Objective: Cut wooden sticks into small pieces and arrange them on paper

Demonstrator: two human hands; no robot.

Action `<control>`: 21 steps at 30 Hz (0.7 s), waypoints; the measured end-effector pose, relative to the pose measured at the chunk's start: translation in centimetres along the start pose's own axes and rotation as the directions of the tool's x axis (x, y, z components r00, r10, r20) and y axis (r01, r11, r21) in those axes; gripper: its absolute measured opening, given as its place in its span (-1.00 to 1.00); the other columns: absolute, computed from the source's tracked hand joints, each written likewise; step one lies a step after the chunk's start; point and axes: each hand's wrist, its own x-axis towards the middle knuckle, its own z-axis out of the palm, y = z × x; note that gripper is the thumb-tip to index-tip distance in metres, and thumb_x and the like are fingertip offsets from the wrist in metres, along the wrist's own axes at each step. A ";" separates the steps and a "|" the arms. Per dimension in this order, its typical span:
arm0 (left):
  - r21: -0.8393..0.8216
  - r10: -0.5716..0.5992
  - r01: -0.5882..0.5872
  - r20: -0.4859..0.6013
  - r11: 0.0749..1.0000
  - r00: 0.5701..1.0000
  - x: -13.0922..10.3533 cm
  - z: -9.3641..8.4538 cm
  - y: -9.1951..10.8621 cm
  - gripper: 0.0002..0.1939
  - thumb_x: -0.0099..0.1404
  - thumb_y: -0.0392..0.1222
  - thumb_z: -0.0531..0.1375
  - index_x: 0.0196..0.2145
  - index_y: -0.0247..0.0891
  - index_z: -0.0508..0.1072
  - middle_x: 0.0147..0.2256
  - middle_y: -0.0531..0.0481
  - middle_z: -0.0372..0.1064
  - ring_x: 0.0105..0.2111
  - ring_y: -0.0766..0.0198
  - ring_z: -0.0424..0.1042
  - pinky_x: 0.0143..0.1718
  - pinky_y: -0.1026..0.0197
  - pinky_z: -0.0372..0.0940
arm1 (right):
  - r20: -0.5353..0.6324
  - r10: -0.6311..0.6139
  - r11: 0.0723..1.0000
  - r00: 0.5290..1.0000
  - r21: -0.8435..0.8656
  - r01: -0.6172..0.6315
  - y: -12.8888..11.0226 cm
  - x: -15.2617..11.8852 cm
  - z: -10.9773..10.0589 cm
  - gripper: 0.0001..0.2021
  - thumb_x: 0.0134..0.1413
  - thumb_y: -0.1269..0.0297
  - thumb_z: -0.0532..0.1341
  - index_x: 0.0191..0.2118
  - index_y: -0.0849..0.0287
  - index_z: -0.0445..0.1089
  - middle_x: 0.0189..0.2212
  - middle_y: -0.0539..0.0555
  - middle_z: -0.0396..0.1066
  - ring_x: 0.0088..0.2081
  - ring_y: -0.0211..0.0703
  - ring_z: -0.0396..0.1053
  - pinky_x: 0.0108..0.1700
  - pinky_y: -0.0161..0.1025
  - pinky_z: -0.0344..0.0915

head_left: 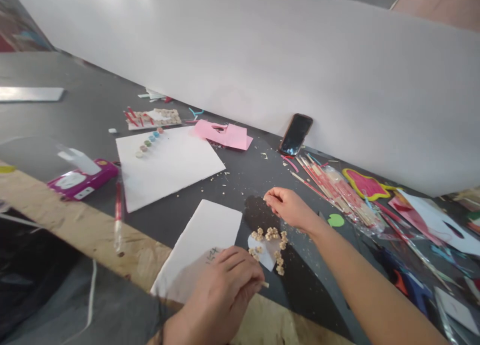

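Observation:
My left hand [232,290] is closed, its fingers pinching a thin pale stick [265,284] whose end pokes out past the fingertips. It hovers over the near end of a small white board [204,230] with dark handwriting. My right hand [287,205] is raised over the black tabletop, thumb and fingers pinched together; whatever is between them is too small to make out. Between the two hands, several beige flower-like clusters [272,233] lie in a rough ring, partly on a white piece of paper [265,255].
A larger white board [168,165] carries a row of small paint pots [147,143]. Pink paper [227,134] lies behind it. A phone [296,134] leans against the white partition [240,60]. Packs of sticks [341,195] lie right; a purple-and-white object [83,179] stands left.

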 end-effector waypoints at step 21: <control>0.533 0.354 -0.192 -0.219 0.824 0.909 -2.3 3.4 -1.0 -0.85 0.27 -0.40 0.06 -0.27 -0.21 0.34 -0.18 -0.08 0.35 -0.07 0.12 0.23 -0.05 -0.01 0.22 | -0.617 0.229 0.961 0.753 0.021 -0.275 7.8 -29.7 -5.2 -0.57 -0.11 -0.05 0.16 -0.14 0.11 0.35 -0.38 0.10 0.46 -0.39 -0.16 0.43 -0.33 -0.29 0.39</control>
